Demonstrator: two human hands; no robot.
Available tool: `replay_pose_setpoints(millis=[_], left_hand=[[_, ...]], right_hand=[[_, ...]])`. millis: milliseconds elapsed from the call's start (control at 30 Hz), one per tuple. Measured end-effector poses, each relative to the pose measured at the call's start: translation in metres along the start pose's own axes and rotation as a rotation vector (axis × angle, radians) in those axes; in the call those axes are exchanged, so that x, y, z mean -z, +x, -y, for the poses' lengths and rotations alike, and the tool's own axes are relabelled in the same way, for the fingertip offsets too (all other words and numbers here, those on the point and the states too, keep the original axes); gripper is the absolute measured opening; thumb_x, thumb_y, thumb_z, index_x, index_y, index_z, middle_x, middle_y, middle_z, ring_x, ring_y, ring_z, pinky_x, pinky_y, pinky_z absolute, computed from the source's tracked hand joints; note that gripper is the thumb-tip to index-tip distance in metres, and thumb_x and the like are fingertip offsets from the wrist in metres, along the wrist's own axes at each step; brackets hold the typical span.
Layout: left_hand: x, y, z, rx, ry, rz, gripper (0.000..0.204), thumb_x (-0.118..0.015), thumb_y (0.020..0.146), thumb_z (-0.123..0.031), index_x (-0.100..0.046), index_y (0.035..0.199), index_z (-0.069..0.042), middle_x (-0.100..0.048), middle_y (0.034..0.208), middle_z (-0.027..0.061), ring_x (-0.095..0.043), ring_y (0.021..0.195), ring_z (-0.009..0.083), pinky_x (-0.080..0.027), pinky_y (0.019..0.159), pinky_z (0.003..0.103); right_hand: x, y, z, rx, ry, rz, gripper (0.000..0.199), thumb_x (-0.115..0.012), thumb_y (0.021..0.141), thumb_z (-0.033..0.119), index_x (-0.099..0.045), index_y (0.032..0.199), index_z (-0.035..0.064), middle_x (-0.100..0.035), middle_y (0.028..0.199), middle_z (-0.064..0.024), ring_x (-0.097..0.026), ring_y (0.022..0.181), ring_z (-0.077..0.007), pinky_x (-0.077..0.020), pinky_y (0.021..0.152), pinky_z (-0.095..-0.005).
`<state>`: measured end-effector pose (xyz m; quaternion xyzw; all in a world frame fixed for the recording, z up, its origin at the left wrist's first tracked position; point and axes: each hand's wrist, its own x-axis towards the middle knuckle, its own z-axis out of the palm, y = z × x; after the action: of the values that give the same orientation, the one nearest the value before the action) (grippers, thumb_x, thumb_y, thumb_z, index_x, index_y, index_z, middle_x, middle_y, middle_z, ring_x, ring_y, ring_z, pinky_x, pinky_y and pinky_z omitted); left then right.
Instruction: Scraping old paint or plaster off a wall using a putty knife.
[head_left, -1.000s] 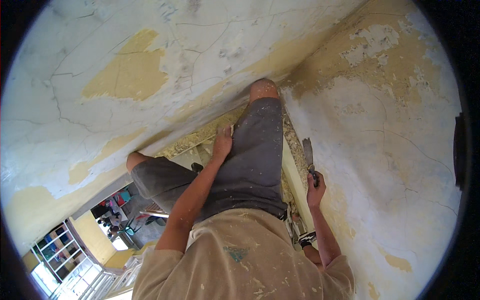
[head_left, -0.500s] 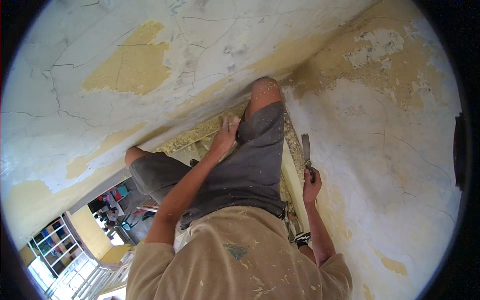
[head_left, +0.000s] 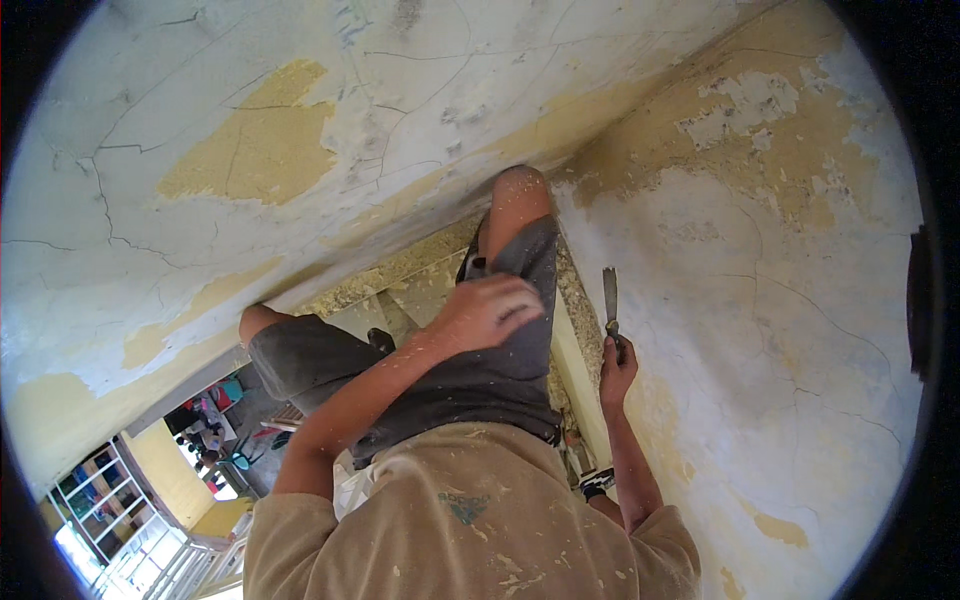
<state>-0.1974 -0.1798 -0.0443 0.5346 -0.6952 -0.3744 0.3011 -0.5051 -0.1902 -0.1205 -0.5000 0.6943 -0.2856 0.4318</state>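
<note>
My right hand (head_left: pixel 617 368) grips the handle of a metal scraper (head_left: pixel 609 298), its flat blade pointing up beside the cracked, peeling wall (head_left: pixel 760 330) on the right. My left hand (head_left: pixel 487 311) hovers over my right thigh in grey shorts (head_left: pixel 500 370), fingers loosely curled and holding nothing; it looks blurred. My knees press toward the corner where two walls meet. Paint flakes dot my tan shirt (head_left: pixel 470 520).
The left wall (head_left: pixel 230 160) is white with yellow patches where paint has come off and long cracks. A ledge strewn with yellow paint chips (head_left: pixel 420 265) runs under my legs. Far below at lower left are a window grille (head_left: pixel 100 510) and a room with furniture.
My left hand has risen off my thigh and swung toward my right side. My right hand with the scraper stays near the right wall, slightly shifted.
</note>
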Motion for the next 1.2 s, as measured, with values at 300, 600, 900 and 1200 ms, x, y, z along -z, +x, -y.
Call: replay_pose_setpoints(millis=[300,600,900,1200], left_hand=[[-0.006,0.091,0.074,0.258,0.124,-0.476,0.032,-0.046,0.092,-0.029,-0.053,0.119,-0.015,-0.044,0.13,0.0158,-0.043,0.12,0.0305,-0.034,0.1,0.045],[-0.031,0.101,0.041,-0.497,0.347,-0.242,0.042,-0.053,0.084,-0.036,-0.057,0.113,-0.006,-0.051,0.121,0.019,-0.052,0.106,0.0334,-0.04,0.09,0.045],[-0.069,0.019,0.156,0.74,0.141,0.199,0.034,-0.047,0.086,-0.029,-0.061,0.105,-0.005,-0.062,0.102,0.0211,-0.06,0.095,0.0345,-0.047,0.078,0.046],[0.018,-0.01,0.081,0.467,-0.642,-0.306,0.071,-0.027,0.092,-0.057,-0.032,0.136,-0.001,-0.046,0.13,0.017,-0.046,0.118,0.0286,-0.033,0.101,0.038]], right_hand=[[0.01,-0.006,-0.015,0.122,-0.009,-0.082,0.027,-0.06,0.087,0.025,-0.059,0.096,-0.0005,-0.045,0.063,0.0038,-0.036,0.053,-0.0046,-0.0289,0.047,-0.0216],[0.009,-0.016,-0.03,-0.094,0.159,-0.033,0.024,-0.058,0.088,0.025,-0.058,0.089,0.0007,-0.041,0.062,0.0056,-0.03,0.053,-0.0036,-0.0241,0.047,-0.0225],[0.002,-0.032,0.018,0.097,0.171,-0.29,0.028,-0.062,0.086,0.017,-0.049,0.107,0.0039,-0.04,0.064,0.0029,-0.034,0.054,-0.0045,-0.0263,0.045,-0.0223],[-0.112,-0.058,0.164,0.78,0.072,-0.03,0.05,-0.064,0.08,0.011,-0.04,0.123,-0.0027,-0.045,0.117,-0.0131,-0.048,0.104,-0.0219,-0.0385,0.092,-0.0338]])
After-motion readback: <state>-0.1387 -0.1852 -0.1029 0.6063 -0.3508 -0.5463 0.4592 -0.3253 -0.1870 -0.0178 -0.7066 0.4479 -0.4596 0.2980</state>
